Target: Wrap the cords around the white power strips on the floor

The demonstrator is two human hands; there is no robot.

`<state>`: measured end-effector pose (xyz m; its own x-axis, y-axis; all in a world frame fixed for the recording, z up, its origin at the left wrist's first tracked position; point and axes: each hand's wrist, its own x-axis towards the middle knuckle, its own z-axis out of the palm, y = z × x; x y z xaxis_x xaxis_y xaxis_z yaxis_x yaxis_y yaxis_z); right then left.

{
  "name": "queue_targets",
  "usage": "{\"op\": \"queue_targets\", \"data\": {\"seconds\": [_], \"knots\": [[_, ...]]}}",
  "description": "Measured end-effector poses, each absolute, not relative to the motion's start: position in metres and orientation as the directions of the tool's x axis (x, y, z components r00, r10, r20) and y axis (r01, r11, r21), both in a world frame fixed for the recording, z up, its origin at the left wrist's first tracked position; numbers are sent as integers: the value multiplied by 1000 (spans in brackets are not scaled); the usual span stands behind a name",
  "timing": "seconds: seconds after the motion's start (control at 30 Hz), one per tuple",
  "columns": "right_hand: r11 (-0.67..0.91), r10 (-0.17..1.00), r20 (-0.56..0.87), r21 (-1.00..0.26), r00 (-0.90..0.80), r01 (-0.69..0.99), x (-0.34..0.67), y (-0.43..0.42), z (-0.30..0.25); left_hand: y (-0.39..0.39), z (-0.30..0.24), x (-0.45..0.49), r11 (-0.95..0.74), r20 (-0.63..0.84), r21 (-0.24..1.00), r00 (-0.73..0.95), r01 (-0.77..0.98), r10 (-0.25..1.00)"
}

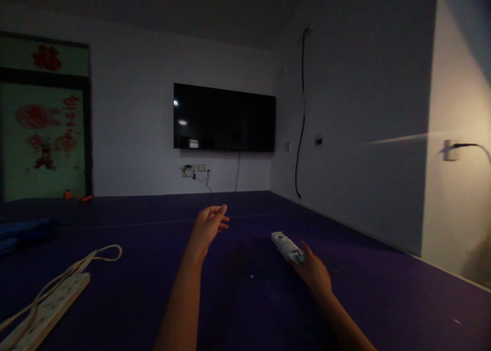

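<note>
In the head view my right hand point(313, 275) grips the near end of a white power strip point(287, 246) with its cord wound round it. The strip slants away to the left, at or just above the dark purple surface point(238, 305). My left hand point(208, 227) is raised to the left of it, apart from the strip. Its fingers are loosely bent and apart, with nothing visible in them. Another white power strip point(57, 305) lies at the lower left, its loose cord point(82, 261) looped over and beyond it.
Blue cloth point(23, 231) lies at the left edge. Small orange things point(76, 196) sit at the far left edge of the surface. A television point(224, 118) hangs on the far wall above sockets point(197, 168). A black cable point(303, 110) hangs down the right wall.
</note>
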<state>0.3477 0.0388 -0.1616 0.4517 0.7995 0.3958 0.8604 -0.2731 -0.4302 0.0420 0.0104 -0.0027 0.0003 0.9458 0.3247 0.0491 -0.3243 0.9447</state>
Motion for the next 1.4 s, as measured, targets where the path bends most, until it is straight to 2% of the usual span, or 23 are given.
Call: {"op": "queue_targets", "data": {"seconds": [0.17,0.33,0.5,0.6,0.93,1.03,1.13,1.23,1.3,1.33,1.4], "knots": [[-289,783,389,-464,486,837,352,33,-156,12,-3,40,-326,327,944,-13,50,945],[-357,679,395,-558,618,749,363,33,-161,14,-4,37,-327,329,944,-32,43,944],[-435,620,305,-633,723,640,378,30,-166,15,-5,35,-329,332,942,-34,58,943],[-480,575,296,-633,763,608,383,28,-169,15,-5,35,-324,327,944,-35,67,944],[-529,536,300,-609,789,591,378,25,-169,9,1,27,-332,339,938,-69,99,938],[-521,494,394,-579,775,627,371,23,-163,3,8,20,-366,374,926,-107,89,921],[-356,473,681,-433,559,828,351,24,-155,-9,15,11,-399,406,914,-168,74,898],[2,493,850,-211,182,978,308,27,-153,-27,23,1,-450,457,889,-244,85,855],[288,436,894,-29,-104,957,268,25,-158,-39,30,-3,-494,497,865,-278,87,822],[414,371,903,50,-218,909,246,23,-162,-45,33,-3,-515,514,854,-289,80,808],[603,256,886,166,-386,780,207,13,-172,-53,39,5,-541,530,840,-292,49,796]]}}
